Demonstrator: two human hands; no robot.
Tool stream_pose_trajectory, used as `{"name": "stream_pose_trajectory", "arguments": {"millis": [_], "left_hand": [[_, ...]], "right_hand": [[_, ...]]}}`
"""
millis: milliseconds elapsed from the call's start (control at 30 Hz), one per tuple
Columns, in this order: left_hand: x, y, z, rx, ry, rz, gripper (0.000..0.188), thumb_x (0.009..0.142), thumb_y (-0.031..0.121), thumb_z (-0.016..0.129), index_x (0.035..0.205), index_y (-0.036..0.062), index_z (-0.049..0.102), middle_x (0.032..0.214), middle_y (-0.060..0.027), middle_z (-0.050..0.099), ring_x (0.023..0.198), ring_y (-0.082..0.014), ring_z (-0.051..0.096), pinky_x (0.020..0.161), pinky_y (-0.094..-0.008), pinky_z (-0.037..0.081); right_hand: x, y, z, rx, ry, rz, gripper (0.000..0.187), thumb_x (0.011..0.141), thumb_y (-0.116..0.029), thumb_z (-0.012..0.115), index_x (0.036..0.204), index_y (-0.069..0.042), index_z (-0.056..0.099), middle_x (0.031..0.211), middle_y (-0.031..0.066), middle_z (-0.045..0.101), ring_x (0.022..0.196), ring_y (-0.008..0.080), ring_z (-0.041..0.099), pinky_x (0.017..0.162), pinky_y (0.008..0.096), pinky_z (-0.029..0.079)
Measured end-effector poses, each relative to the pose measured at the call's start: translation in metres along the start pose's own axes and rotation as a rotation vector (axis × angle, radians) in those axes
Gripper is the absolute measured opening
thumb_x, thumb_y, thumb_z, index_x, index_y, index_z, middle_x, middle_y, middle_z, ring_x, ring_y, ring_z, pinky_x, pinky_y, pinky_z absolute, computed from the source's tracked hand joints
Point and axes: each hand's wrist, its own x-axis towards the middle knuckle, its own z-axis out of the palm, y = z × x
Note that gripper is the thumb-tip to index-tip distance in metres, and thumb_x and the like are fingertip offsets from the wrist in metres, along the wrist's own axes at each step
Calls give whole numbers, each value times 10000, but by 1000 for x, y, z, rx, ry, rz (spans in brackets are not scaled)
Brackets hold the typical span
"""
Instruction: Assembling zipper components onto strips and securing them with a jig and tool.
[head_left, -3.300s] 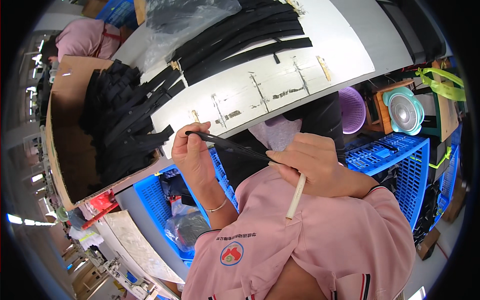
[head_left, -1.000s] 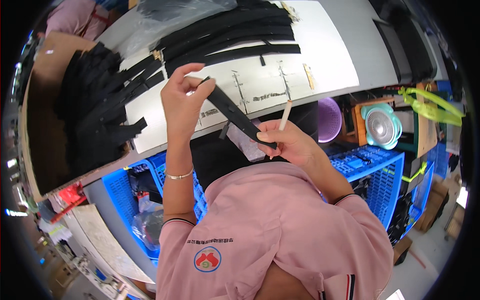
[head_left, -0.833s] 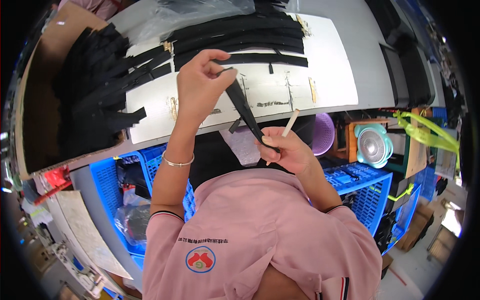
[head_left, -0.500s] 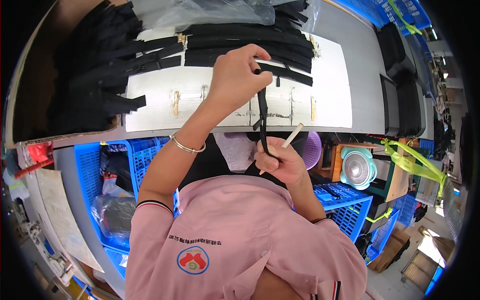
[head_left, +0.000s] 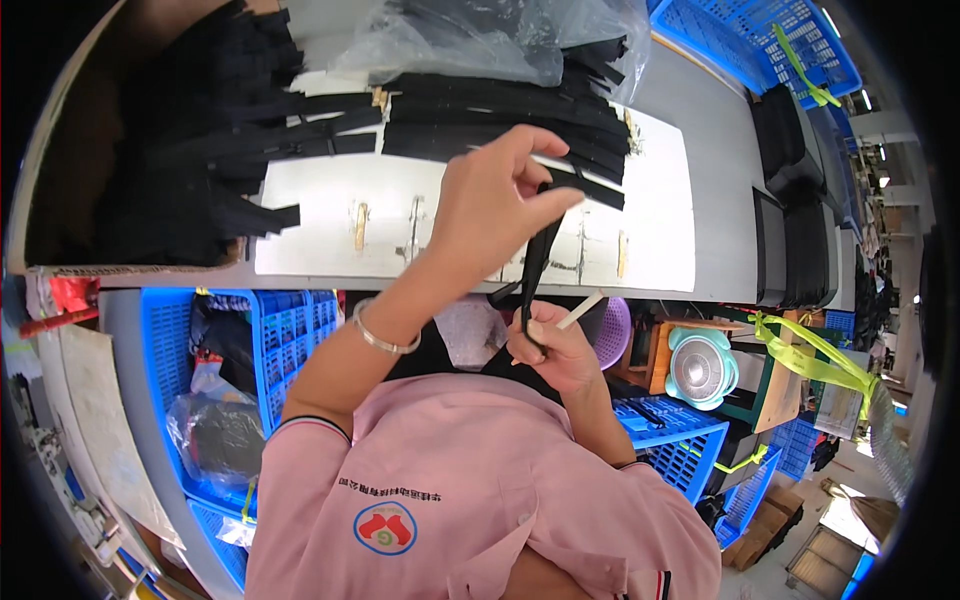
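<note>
Over the table's front part, my left hand (head_left: 480, 210) has its index finger raised and its thumb stretched out, with the other fingers curled. A narrow black zipper (head_left: 538, 260) runs from behind that thumb down to my right hand (head_left: 565, 355); the exact hold at its upper end is partly hidden. My right hand is closed on the zipper's lower end and also keeps a thin white stick (head_left: 582, 310) in its grip, pointing up to the right. Beyond my left hand, several black zippers (head_left: 480, 110) lie in rows on a white board (head_left: 660, 210).
At the left, a cardboard box (head_left: 150, 268) holds a heap of black strips. Clear plastic film (head_left: 460, 45) covers the far rows. Stacked black pieces (head_left: 805, 245) stand at the right. Below are blue crates (head_left: 205, 400), a purple basket (head_left: 612, 335) and a turquoise fan (head_left: 700, 368).
My left hand has shifted slightly nearer and to the right, its thumb and index finger spreading apart. My right hand still holds the zipper and stick, a little lower in view.
</note>
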Motion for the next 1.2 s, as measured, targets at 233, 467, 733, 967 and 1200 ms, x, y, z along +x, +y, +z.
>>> {"name": "stream_pose_trajectory", "arguments": {"millis": [233, 467, 733, 967, 1200], "left_hand": [[-47, 21, -3, 44, 100, 158, 433, 763, 59, 873, 1157, 48, 694, 910, -53, 767, 819, -110, 723, 774, -264, 558], [-64, 21, -4, -49, 102, 346, 380, 767, -63, 840, 1118, -8, 708, 1065, -108, 731, 917, -188, 765, 775, -261, 601], [-70, 15, -9, 76, 83, 374, 308, 767, -50, 850, 1047, -24, 725, 1049, -140, 728, 883, -189, 743, 756, -277, 619], [-75, 15, -4, 98, 150, 365, 279, 730, -53, 852, 979, 9, 744, 913, -95, 745, 920, -288, 718, 786, -357, 589], [-73, 6, -3, 171, 144, 415, 261, 748, -33, 865, 967, 14, 731, 932, -89, 740, 940, -261, 721, 786, -333, 583]], "right_hand": [[4, 4, 1, -160, 149, -11, 220, 913, -215, 775, 957, -30, 665, 801, 30, 610, 665, 145, 562, 610, 278, 440], [8, 7, -1, -276, 154, -31, 195, 941, -230, 736, 943, -48, 665, 803, -11, 611, 703, 103, 572, 603, 245, 415], [5, 11, -2, -321, 164, -31, 182, 948, -228, 728, 849, -96, 651, 748, -29, 627, 672, 66, 607, 604, 223, 409], [2, 7, -1, -341, 161, 10, 140, 949, -212, 736, 934, -80, 691, 774, -20, 658, 697, 74, 630, 634, 222, 447], [5, 5, 0, -309, 153, 29, 142, 953, -181, 734, 1003, -48, 718, 800, -3, 681, 733, 75, 623, 653, 227, 462]]}}
